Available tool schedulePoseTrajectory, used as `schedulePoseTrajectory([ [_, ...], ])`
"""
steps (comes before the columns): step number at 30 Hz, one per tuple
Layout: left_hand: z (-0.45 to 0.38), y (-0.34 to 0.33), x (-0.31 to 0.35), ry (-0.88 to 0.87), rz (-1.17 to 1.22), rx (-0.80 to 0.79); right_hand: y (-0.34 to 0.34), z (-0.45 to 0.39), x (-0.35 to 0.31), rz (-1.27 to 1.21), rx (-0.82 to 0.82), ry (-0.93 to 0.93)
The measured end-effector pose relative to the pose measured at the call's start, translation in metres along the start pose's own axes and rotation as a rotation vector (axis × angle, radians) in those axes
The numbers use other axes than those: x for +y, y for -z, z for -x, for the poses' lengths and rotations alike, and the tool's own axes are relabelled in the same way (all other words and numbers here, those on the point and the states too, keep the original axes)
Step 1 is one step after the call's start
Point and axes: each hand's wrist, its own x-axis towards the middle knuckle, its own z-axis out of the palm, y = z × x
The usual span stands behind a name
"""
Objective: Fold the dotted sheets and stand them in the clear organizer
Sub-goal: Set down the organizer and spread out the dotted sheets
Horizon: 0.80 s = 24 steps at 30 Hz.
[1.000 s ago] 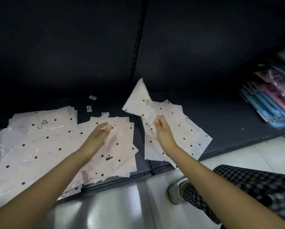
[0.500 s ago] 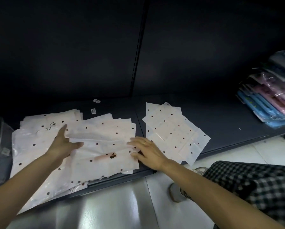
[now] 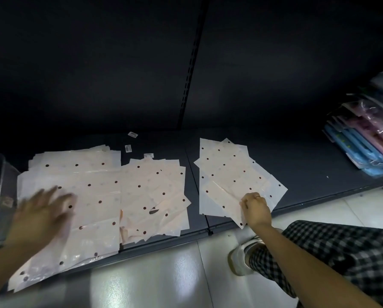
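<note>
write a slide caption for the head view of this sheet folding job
Left hand spread on the big dotted pile; right hand pinching a sheet on the dark shelf.

A dark shelf carries three spreads of dotted sheets along its front edge, small labels behind them, and packets at the right end.

- Left hand: blurred, palm down, fingers spread and straight, arm reaching forward.
- Right hand: fingers curled, pinching, arm stretched forward from lower right.
</note>
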Motion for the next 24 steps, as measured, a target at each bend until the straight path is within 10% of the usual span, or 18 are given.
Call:
schedulePoseTrajectory([
  [3,0.005,-0.015,0.014,-0.052,-0.005,-0.214,0.006,-0.002,-0.008,0.055,0.100,0.018],
  [8,0.014,0.001,0.054,-0.150,0.108,-0.057,0.027,0.002,-0.071,-0.235,0.147,0.171],
  [16,0.035,0.023,0.166,0.160,1.211,-0.466,0.043,0.081,-0.200,-0.493,-0.174,0.615],
  [20,0.025,0.016,0.154,0.287,1.081,-0.176,0.028,0.098,-0.209,-0.602,-0.381,0.697],
  [24,0.009,0.024,0.098,0.306,0.817,0.097,0.015,0.052,-0.156,-0.518,-0.180,0.486],
])
